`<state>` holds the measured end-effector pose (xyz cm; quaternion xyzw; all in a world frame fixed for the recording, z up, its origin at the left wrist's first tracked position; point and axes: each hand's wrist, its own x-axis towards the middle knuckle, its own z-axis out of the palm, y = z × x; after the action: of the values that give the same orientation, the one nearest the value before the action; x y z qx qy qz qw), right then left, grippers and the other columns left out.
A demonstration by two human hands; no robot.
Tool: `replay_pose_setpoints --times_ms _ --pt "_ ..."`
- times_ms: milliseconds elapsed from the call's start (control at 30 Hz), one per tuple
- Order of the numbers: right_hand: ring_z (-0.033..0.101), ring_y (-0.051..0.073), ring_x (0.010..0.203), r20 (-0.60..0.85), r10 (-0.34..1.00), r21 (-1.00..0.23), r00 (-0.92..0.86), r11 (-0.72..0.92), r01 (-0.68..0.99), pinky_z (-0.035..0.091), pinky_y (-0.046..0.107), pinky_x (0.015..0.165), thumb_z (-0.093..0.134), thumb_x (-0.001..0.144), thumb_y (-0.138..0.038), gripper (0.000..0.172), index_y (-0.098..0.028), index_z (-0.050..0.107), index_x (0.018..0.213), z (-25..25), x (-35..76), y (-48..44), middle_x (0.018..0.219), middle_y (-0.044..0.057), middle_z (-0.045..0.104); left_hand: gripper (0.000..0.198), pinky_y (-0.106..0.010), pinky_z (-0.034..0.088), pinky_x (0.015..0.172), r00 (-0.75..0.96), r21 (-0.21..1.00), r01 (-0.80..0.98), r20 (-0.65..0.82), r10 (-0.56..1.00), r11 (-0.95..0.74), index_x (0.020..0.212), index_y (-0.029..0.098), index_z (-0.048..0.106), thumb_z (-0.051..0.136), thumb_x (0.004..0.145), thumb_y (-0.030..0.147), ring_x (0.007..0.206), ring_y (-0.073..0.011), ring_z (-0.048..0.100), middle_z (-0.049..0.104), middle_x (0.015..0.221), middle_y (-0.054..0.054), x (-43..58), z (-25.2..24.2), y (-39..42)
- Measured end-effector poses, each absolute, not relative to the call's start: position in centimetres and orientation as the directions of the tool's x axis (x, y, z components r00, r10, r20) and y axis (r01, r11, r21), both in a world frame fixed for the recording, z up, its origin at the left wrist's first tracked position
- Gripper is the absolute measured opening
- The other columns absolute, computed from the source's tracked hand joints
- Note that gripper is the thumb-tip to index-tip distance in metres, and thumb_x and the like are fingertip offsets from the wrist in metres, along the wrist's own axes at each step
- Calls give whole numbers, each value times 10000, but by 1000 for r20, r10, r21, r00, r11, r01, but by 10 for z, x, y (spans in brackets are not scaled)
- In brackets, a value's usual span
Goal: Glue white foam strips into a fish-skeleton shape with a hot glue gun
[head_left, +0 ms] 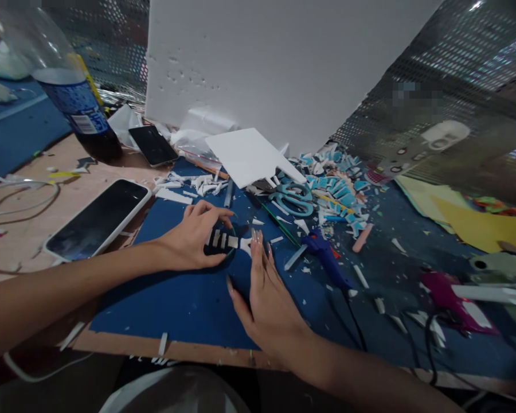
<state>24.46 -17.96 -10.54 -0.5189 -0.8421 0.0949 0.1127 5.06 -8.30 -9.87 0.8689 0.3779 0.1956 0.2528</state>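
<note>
A small dark piece with several pale strips across it [221, 238] lies on the blue board [167, 312]. My left hand [191, 238] curls around it from the left, thumb on the near edge and fingertips on the far edge. At its right end is a white, forked-looking bit [244, 245]. My right hand [273, 301] rests there with its fingers stretched out together and the thumb apart. Those fingertips touch or cover the white bit; what is under them is hidden. Just right of them lies a blue glue gun [329, 261].
Blue-handled scissors [293, 198] and a heap of blue and white scraps [337, 183] lie behind. A white-framed phone [98, 218], a dark phone [153, 144] and a cola bottle [75, 109] are on the left. A magenta glue gun [458, 301] and yellow sheets [477, 221] are right.
</note>
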Motion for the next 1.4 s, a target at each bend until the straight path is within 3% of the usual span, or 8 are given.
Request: replay_pose_setpoints --times_ms 233,533,733,1400 --pt "28 346 1394 88 909 -284 -409 416 864 330 572 1052 399 907 -297 898 -76 -343 1360 -105 246 -179 1523 225 -25 717 -477 261 947 675 558 536 168 719 -634 1323 207 299 602 711 426 1135 -314 344 543 1235 -91 60 -97 -82" --pt "65 376 1390 180 910 -243 -375 410 879 316 601 1047 414 898 -279 879 -60 -275 1397 -111 243 -189 1522 237 -5 667 -465 223 932 686 482 540 222 693 -690 1312 173 308 575 751 418 1142 -313 340 597 1206 -80 65 -98 -84" --pt "78 373 1388 145 907 -252 -396 421 871 320 594 1048 396 912 -309 871 -42 -281 1391 -111 243 -188 1510 269 44 572 -458 198 928 700 422 542 251 668 -726 1293 178 311 519 802 384 1125 -298 350 623 1184 -70 66 -101 -84" --pt "63 346 1394 51 924 -296 -378 375 878 282 589 1069 375 918 -378 885 -74 -317 1378 -108 244 -182 1507 266 88 599 -441 241 905 696 464 543 218 684 -700 1301 194 345 542 776 405 1098 -294 362 622 1167 -79 64 -98 -84"
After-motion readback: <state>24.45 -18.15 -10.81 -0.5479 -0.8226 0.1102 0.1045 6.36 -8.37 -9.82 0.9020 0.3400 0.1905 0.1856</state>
